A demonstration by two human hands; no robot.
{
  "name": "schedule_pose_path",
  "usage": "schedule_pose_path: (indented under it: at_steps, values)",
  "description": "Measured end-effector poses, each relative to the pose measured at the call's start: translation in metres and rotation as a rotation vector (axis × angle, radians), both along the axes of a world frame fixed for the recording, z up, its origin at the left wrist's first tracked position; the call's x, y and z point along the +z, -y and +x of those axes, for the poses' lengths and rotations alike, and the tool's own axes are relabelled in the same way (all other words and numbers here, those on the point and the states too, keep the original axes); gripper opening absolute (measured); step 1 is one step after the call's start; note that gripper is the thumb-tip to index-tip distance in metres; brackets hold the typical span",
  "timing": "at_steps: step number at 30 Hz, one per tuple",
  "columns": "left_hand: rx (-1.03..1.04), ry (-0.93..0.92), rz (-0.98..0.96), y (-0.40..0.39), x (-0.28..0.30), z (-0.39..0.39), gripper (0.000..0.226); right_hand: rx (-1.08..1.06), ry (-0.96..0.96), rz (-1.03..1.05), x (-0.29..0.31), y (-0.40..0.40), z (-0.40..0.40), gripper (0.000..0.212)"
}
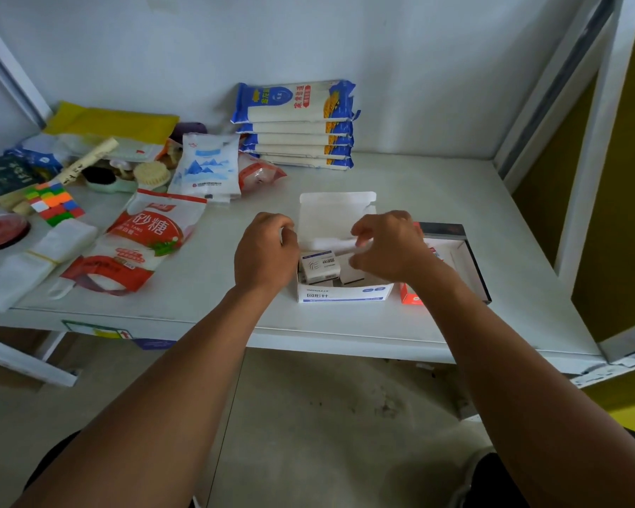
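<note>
There were five noodle packs point(297, 135), one sugar bag point(140, 247), one puzzle cube point(54, 201) and one carton point(345, 294).

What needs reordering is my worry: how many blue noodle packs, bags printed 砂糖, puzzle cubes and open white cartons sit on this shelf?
Blue noodle packs: 5
Bags printed 砂糖: 1
Puzzle cubes: 1
Open white cartons: 1
Total: 8

Matt white card carton point(341, 293) on a smooth painted shelf point(418, 199), beside glossy plastic sugar bag point(140, 243)
</note>
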State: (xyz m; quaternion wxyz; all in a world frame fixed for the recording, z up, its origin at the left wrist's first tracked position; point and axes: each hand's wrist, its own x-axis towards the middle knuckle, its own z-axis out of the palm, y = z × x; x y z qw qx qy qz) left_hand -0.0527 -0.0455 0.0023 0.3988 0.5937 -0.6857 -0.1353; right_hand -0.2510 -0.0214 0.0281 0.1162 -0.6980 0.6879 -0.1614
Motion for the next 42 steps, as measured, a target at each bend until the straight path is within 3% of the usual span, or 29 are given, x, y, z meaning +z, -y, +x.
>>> schedule_pose_path:
  at_steps: [4,12,14,18,23,28,30,35,38,42]
  values:
    - [-0.016,0.002,0.008,-0.001,-0.002,-0.005,0.016,0.035,-0.224,0.221,-0.006,-0.005,0.010,0.060]
    - [-0.043,0.022,0.002,0.000,-0.001,0.001,0.017,-0.063,-0.133,0.187,-0.004,-0.003,0.012,0.058]
    - [-0.030,0.025,0.008,0.002,-0.001,0.004,0.017,-0.104,-0.021,0.100,0.004,-0.002,0.007,0.056]
    - [-0.016,0.011,0.023,0.002,-0.001,0.004,0.018,-0.141,0.415,0.021,0.022,-0.001,-0.002,0.040]
    - [-0.024,0.005,0.030,0.001,-0.001,0.000,0.018,-0.111,0.828,0.097,0.027,-0.005,0.001,0.025]
    - [-0.032,0.010,0.024,0.001,0.001,0.000,0.018,-0.144,0.936,0.231,0.026,-0.006,0.008,0.026]
    - [-0.030,0.010,0.021,0.002,0.001,0.002,0.018,-0.138,0.837,0.209,0.023,-0.004,0.007,0.032]
    - [-0.024,0.022,0.025,0.001,-0.003,0.004,0.017,-0.052,0.359,0.142,0.021,-0.003,0.004,0.065]
    - [-0.027,0.019,0.027,0.001,-0.003,0.001,0.016,0.042,0.083,0.137,0.020,-0.005,0.007,0.066]
    - [-0.029,0.014,0.028,0.001,-0.002,-0.002,0.017,0.056,0.018,0.137,0.014,-0.005,0.011,0.067]
